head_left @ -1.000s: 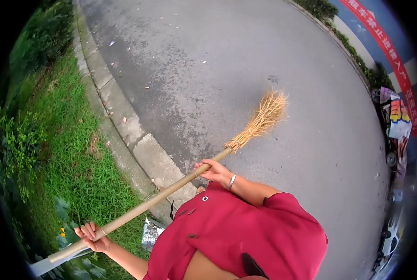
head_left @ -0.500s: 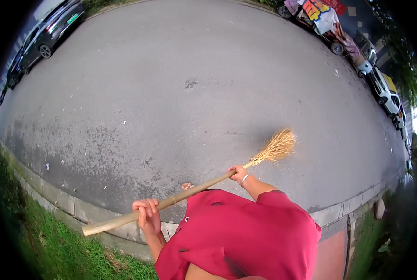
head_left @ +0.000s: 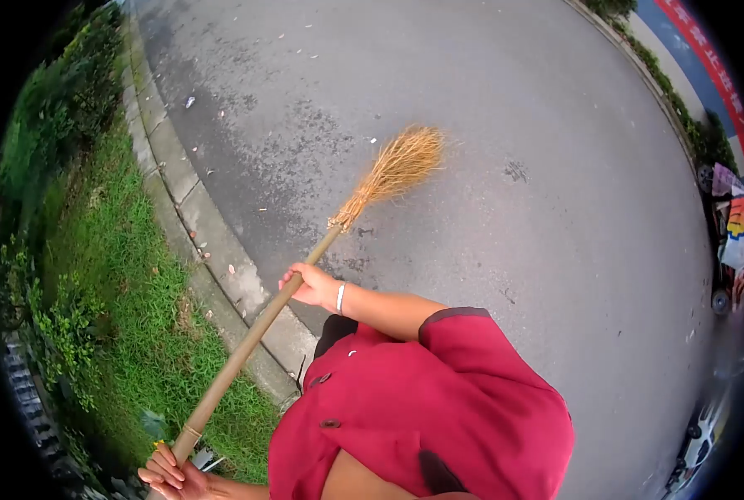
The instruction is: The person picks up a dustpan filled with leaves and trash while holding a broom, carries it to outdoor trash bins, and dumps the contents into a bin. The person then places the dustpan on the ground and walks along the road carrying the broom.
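Note:
A broom with a long wooden handle (head_left: 237, 358) slants from the lower left up to its straw-coloured bristles (head_left: 401, 165), which are over the grey road. My right hand (head_left: 312, 285), with a white band at the wrist, is closed round the handle a little below the bristles. Close to the other end, at the bottom left, my left hand (head_left: 172, 473) has its fingers curled on the handle. The handle's tip is cut off at the frame's lower edge.
A concrete kerb (head_left: 190, 196) parts the road (head_left: 555, 242) from a grass strip (head_left: 151, 300) on my left. Small litter (head_left: 190, 102) lies by the kerb. A covered vehicle (head_left: 734, 225) and a white car (head_left: 698, 442) stand at the far right.
The view has turned left, bringing more grass and kerb in. The broom has swung left, its bristles now farther forward. Both hands stay on the handle, the left one lower in view.

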Action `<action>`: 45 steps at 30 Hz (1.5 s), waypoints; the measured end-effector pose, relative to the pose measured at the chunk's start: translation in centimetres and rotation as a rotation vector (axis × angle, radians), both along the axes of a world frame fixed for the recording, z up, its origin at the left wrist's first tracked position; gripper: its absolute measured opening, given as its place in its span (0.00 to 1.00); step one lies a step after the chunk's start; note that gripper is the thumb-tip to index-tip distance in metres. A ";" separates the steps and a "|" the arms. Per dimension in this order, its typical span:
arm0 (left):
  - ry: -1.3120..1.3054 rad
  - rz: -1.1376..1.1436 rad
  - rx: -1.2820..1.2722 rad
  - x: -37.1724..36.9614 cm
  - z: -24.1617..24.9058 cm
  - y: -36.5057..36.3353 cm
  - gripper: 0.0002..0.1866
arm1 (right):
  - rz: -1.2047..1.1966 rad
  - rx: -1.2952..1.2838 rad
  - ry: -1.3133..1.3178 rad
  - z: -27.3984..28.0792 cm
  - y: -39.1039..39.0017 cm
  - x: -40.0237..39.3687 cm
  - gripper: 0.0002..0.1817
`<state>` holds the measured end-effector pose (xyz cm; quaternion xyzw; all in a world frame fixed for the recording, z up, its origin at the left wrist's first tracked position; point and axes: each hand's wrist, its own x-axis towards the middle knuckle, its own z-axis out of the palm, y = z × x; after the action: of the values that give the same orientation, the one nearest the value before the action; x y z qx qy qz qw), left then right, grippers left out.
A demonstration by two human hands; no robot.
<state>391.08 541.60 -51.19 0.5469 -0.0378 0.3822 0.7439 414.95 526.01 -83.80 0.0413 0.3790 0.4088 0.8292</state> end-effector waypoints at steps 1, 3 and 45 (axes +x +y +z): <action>-0.056 0.044 0.081 0.4 0.3 -0.6 0.15 | 0.055 0.039 -0.100 0.5 2.3 2.6 0.03; -0.095 0.080 0.376 2.7 0.8 -2.3 0.14 | 0.121 0.139 -0.213 1.8 5.3 8.0 0.04; -0.133 0.250 0.450 79.4 -0.4 6.2 0.10 | 0.453 0.242 -0.347 1.0 17.2 88.8 0.05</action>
<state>470.52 547.82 -51.57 0.6724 -0.1028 0.4884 0.5466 503.74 543.18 -82.80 -0.0162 0.1798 0.6263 0.7584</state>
